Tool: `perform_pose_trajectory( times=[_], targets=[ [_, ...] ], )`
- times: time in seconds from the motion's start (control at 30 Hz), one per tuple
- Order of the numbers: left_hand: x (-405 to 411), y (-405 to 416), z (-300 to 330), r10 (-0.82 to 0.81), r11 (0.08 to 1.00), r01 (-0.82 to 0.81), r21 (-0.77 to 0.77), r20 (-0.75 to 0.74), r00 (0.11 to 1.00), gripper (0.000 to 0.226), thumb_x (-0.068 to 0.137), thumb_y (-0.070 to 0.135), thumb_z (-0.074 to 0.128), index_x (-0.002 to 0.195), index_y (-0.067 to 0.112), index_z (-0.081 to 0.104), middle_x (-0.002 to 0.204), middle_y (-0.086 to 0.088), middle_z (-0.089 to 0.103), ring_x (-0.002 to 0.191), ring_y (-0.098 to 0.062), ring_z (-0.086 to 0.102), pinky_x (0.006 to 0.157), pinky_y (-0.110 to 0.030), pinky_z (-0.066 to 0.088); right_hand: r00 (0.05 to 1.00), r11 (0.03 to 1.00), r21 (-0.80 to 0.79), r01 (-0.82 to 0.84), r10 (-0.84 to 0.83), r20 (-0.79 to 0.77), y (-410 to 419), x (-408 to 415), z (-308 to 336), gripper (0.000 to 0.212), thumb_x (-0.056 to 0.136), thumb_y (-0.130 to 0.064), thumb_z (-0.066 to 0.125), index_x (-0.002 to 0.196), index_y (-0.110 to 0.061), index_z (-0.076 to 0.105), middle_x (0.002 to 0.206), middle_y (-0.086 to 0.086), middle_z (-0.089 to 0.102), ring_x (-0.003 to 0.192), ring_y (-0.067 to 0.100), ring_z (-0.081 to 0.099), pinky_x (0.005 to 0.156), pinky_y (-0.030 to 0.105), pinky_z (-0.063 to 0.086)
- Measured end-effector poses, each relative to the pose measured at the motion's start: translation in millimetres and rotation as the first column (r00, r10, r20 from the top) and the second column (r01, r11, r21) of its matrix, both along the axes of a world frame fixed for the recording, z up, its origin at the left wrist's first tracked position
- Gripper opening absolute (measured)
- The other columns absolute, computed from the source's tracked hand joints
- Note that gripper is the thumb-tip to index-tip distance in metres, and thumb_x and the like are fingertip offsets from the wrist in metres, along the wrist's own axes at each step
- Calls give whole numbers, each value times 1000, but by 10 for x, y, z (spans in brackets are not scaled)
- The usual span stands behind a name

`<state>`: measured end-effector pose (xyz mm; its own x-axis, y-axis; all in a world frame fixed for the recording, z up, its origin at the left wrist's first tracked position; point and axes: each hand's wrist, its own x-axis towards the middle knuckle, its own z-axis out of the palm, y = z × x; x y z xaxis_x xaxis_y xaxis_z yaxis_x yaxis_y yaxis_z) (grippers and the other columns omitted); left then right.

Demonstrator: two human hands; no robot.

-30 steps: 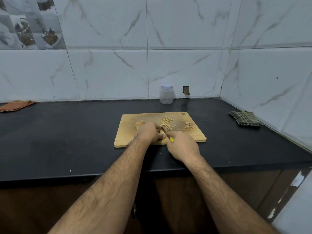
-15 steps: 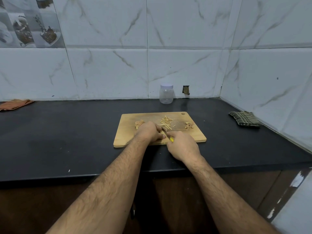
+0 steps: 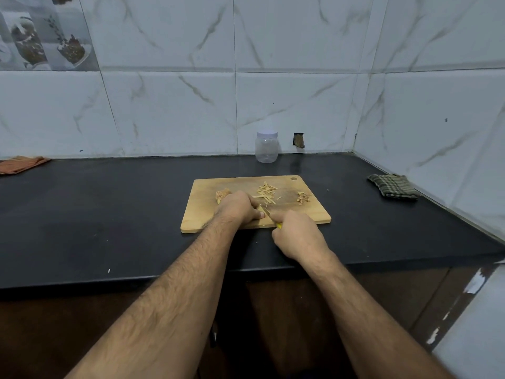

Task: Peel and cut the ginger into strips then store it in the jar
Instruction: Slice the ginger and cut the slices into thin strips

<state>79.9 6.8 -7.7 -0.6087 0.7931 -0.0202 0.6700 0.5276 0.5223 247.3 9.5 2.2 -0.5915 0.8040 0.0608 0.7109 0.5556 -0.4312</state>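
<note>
**Both hands low on the cutting board, knife at the ginger**

The left hand (image 3: 240, 207) lies knuckles-up on the near middle of the wooden cutting board (image 3: 202, 214); its fingers (image 3: 258, 214) are curled down and bunched together, pressing on something beneath them that the hand itself hides, so what they hold cannot be told for certain; the thumb tip shows at the right edge of the hand, just beside the blade. The right hand (image 3: 296, 232) sits at the board's near edge, fingers wrapped tight around the knife (image 3: 269, 214), of which only a sliver of yellow handle and a short run of blade show; the blade slants up and left toward the left hand's fingertips, touching or almost touching them. Both forearms reach in from the bottom of the view, bare, converging on the board; the right wrist hangs over the bench (image 3: 109, 214) in front of the board.

A loose heap of ginger strips (image 3: 265, 192) lies on the board beyond the hands, toward the far middle; an uncut ginger piece (image 3: 222, 194) peeks out just beyond the left hand's knuckles; a small pile of peelings (image 3: 303, 198) sits toward the board's right side, apart from the strips. The jar (image 3: 266, 146), clear with a pale lid on, stands upright at the back of the bench against the tiled wall, well beyond the board. A green checked cloth (image 3: 392, 186) lies at the right of the bench; an orange cloth (image 3: 21, 164) lies at the far left.
</note>
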Motion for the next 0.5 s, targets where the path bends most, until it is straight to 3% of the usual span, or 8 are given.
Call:
perform_pose_trajectory(
  times=[0.07, 0.23, 0.5],
  targets=[
    [2, -6, 0, -1, 1000, 1, -4, 2, 1000, 41, 81, 44, 79, 120, 37, 69, 122, 7, 69, 118, -16, 60, 101, -32, 48, 1000, 1000, -1, 0, 0, 7, -20, 84, -28, 47, 95, -18, 51, 137, -38, 57, 129, 3, 60, 114, 24, 55, 80, 31, 46],
    [12, -30, 11, -22, 1000, 22, -12, -5, 1000, 41, 82, 44, 77, 122, 39, 68, 123, 7, 68, 119, -17, 59, 101, -32, 47, 1000, 999, -25, 20, -20, 17, -60, 203, -55, 50, 97, -20, 52, 144, -36, 50, 138, 2, 56, 121, 22, 53, 93, 35, 49],
    [-6, -55, 14, -44, 999, 44, -1, 13, 999, 44, 83, 39, 78, 125, 34, 67, 127, 7, 67, 120, -16, 58, 102, -31, 46, 999, 999, -28, 41, -42, -20, -39, 231, -78, 50, 97, -22, 53, 144, -37, 50, 135, 1, 59, 117, 20, 56, 89, 32, 50]
  ],
)
